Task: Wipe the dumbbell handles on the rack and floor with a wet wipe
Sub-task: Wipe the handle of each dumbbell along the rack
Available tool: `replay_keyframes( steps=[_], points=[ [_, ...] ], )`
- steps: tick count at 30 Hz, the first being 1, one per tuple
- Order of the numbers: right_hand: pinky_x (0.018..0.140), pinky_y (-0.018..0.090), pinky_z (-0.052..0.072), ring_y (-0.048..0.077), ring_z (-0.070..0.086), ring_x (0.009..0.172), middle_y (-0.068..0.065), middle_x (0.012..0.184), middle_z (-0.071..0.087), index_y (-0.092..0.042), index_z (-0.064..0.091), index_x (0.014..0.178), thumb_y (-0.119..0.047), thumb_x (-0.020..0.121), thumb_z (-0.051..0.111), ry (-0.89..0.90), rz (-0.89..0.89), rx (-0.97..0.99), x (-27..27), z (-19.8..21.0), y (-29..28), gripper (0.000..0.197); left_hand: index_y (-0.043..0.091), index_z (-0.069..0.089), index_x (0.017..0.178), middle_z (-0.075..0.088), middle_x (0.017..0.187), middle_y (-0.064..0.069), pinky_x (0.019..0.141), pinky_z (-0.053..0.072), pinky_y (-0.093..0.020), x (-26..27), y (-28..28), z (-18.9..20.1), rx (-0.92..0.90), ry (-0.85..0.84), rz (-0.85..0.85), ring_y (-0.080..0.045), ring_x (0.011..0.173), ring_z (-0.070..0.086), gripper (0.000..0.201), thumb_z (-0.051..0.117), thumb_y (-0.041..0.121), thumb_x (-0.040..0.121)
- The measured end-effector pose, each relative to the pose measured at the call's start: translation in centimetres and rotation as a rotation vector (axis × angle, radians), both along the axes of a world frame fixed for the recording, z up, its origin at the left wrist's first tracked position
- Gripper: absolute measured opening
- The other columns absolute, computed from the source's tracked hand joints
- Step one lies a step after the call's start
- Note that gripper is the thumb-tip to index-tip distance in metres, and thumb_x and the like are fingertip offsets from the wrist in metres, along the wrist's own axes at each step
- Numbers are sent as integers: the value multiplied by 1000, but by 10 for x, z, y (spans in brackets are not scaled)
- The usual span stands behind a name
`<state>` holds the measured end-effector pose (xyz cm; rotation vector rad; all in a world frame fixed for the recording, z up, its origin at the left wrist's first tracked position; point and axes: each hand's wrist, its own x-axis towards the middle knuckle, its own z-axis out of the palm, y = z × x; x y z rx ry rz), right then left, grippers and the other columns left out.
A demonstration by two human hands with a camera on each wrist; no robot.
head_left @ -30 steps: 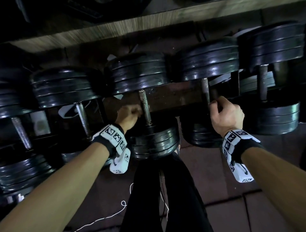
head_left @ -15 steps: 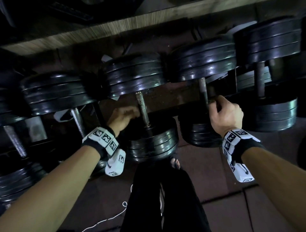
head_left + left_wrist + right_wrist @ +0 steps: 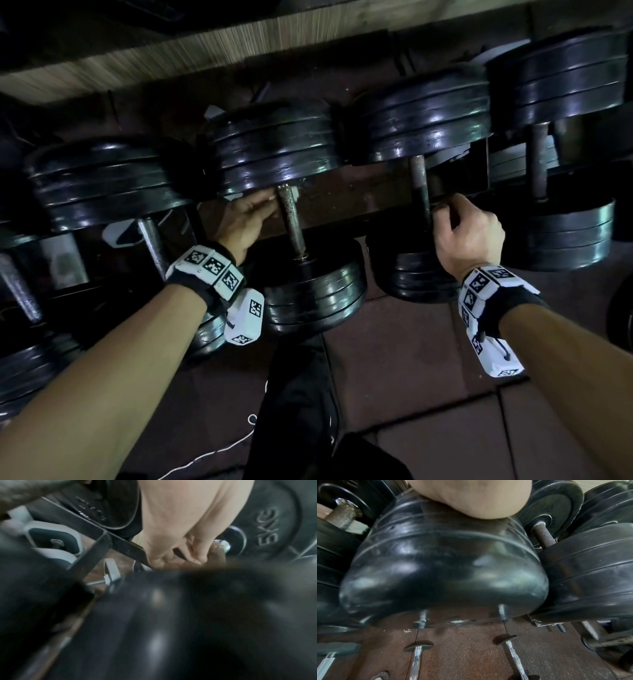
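The right hand (image 3: 467, 236) was curled around one racked dumbbell's handle (image 3: 420, 186), probably steadying it, while the left hand (image 3: 245, 219), grip unclear, reached beside the neighbouring knurled handle (image 3: 290, 219); no wet wipe showed.

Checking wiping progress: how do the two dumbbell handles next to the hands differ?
The handle by the left hand is bright, knurled metal, fully exposed; the handle by the right hand looks darker and duller, its lower part hidden behind that hand's fingers. Both sit between black plates on the rack.
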<state>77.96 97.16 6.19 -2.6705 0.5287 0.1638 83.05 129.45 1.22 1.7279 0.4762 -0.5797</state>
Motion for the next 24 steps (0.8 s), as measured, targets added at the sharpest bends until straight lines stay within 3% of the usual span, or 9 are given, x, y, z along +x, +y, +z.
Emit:
replay_keyframes(
  steps=[2,7,12,18,22,24],
  points=[
    [59,34,32,31,43,54,-4,52,42,-15,48,75,-35,91,41,-10,-1,-3,0,0,0,26,7,64,126,69,91,-2,82,45,-11,-9,-1,-1,-5,-44,17,6,74,61,30,60,9,96],
    [63,33,33,27,43,60,1,60,48,-15,62,88,-34,92,44,-12,-2,8,0,0,-1,27,6,63,124,71,96,-2,84,48,-14,-25,0,0,-43,-55,66,-1,83,65,30,62,8,94],
    [62,34,31,27,39,60,3,61,46,-13,57,83,-35,92,43,-2,-5,-5,1,1,-1,28,5,63,124,64,88,-7,79,46,-11,-5,-4,-3,-2,-90,52,4,69,58,28,56,2,97],
    [64,32,32,26,42,61,1,63,50,-16,63,91,-36,91,42,-5,2,3,1,1,-2,30,9,64,123,69,98,-4,86,47,-14,-35,-1,2,-62,-22,91,-6,88,62,28,60,7,95],
    [63,31,33,26,45,61,2,64,53,-17,65,92,-38,90,40,-4,11,6,1,0,-2,32,7,68,116,70,91,1,83,47,-12,-41,-1,0,-43,-2,60,2,80,63,22,60,6,96],
    [63,31,33,26,45,62,1,64,53,-18,65,92,-38,89,40,1,15,2,2,0,-2,32,12,71,111,71,92,0,85,45,-11,-26,-6,-4,25,-42,64,0,84,63,18,61,9,95]
  ],
)
